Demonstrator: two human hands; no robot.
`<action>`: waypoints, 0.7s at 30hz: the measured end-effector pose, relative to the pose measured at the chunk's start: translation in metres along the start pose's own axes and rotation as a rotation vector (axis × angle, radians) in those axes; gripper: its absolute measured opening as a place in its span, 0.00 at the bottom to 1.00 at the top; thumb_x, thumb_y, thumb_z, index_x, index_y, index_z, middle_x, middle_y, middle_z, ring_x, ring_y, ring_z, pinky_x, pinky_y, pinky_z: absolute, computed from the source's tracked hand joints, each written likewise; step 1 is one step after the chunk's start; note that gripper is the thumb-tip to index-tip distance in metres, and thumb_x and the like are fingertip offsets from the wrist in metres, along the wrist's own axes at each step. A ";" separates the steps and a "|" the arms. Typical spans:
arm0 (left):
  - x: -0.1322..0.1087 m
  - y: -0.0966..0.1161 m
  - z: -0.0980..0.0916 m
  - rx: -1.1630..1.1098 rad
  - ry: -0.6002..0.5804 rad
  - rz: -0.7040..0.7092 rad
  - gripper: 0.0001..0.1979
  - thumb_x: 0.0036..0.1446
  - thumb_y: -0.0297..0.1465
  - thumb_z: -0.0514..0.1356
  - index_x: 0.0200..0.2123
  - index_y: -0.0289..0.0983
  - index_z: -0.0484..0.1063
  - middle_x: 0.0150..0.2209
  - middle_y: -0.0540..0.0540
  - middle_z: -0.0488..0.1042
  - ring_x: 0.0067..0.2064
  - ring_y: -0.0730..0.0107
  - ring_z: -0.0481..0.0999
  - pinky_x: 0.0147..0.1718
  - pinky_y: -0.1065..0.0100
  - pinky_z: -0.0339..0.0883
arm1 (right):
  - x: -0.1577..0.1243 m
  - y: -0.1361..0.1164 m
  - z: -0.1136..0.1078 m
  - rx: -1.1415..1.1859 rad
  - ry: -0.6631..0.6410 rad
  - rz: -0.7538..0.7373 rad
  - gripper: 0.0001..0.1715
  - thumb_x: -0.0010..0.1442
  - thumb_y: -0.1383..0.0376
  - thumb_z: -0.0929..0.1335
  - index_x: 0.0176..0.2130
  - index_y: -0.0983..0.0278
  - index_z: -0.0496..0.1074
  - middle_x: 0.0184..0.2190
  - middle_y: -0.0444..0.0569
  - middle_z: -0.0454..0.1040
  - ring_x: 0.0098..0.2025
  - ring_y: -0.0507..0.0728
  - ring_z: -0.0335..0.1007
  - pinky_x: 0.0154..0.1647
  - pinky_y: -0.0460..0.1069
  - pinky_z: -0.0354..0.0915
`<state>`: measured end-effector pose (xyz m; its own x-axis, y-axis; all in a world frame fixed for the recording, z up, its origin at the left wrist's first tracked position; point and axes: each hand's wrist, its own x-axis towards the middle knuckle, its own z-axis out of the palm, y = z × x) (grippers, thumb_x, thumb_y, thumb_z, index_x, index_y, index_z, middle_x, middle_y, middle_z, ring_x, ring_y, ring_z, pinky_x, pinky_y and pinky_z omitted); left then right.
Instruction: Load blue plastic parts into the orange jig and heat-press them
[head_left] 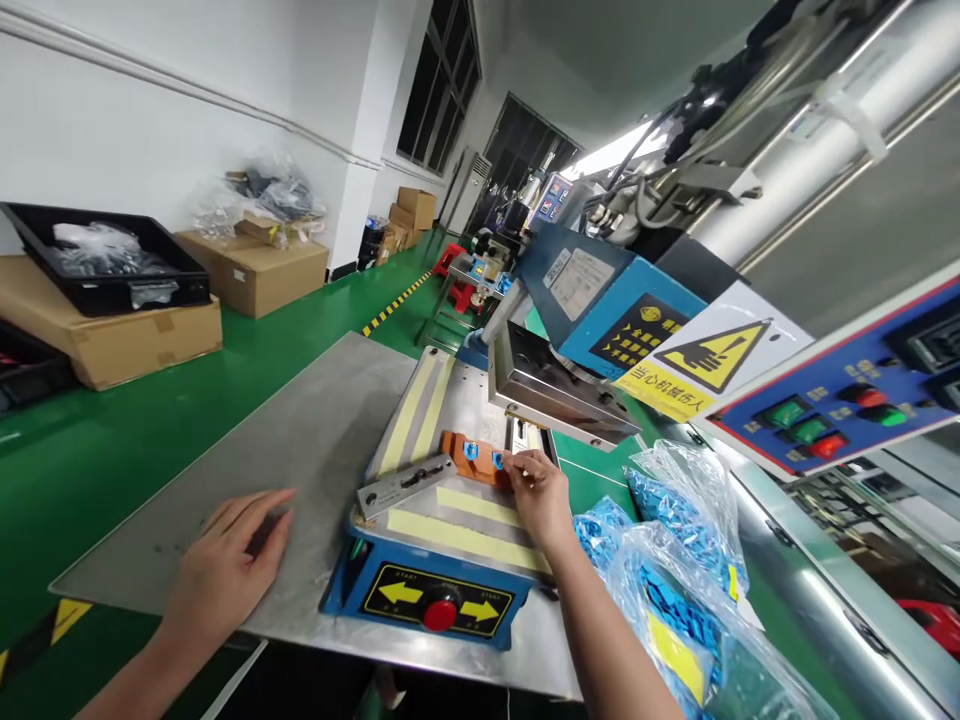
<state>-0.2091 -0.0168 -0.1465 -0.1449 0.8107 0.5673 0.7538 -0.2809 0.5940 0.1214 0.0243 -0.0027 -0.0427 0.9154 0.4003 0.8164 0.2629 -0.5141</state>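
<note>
My right hand [541, 492] reaches over the press bed, thumb and fingertips pinched at a small blue piece [497, 460] seated on the right part of an orange fixture block [482, 468]. A second blue piece [470, 450] sits on the same block, left of my fingertips. A slotted metal bar [405, 487] lies against the block's left side. The press head [562, 390] hangs above and behind my right hand, apart from it. Over the metal table [300, 440], on the left, my left hand [234, 555] is open, fingers stretched out and holding nothing.
A red button [440, 614] is on the press base's front. Clear bags of blue pieces [675, 600] lie at the right. A control panel [840, 410] and warning sign [705, 350] overhang the right side. Cartons [255, 270] and a black crate [112, 290] stand left.
</note>
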 end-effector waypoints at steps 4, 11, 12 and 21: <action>0.000 0.002 -0.001 -0.026 0.005 0.021 0.13 0.59 0.38 0.52 0.43 0.42 0.71 0.39 0.43 0.75 0.41 0.58 0.75 0.35 0.62 0.72 | -0.007 -0.006 -0.001 -0.158 -0.041 -0.083 0.19 0.63 0.67 0.59 0.39 0.64 0.78 0.35 0.53 0.73 0.37 0.55 0.71 0.40 0.48 0.65; 0.001 0.003 -0.001 -0.033 -0.001 0.005 0.13 0.59 0.39 0.52 0.40 0.41 0.73 0.38 0.43 0.76 0.40 0.59 0.76 0.35 0.63 0.73 | -0.008 -0.003 -0.003 0.036 -0.079 0.006 0.17 0.61 0.63 0.61 0.41 0.63 0.77 0.38 0.54 0.75 0.38 0.56 0.71 0.38 0.49 0.67; 0.001 0.003 -0.001 -0.039 -0.002 0.005 0.13 0.59 0.39 0.52 0.40 0.41 0.73 0.38 0.44 0.77 0.39 0.60 0.76 0.34 0.64 0.73 | -0.008 0.000 -0.005 0.118 -0.085 0.048 0.17 0.61 0.61 0.63 0.42 0.64 0.77 0.39 0.54 0.75 0.38 0.56 0.72 0.36 0.49 0.68; -0.011 0.011 -0.004 -0.300 -0.138 0.040 0.14 0.58 0.41 0.55 0.42 0.42 0.74 0.39 0.48 0.80 0.36 0.68 0.80 0.27 0.79 0.72 | -0.108 0.054 -0.030 0.339 0.427 0.473 0.26 0.48 0.54 0.70 0.45 0.65 0.74 0.43 0.56 0.78 0.46 0.63 0.73 0.47 0.57 0.69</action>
<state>-0.2019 -0.0311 -0.1435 -0.0149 0.8521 0.5231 0.5314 -0.4364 0.7260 0.1873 -0.0696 -0.0511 0.5567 0.7736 0.3026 0.4652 0.0115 -0.8851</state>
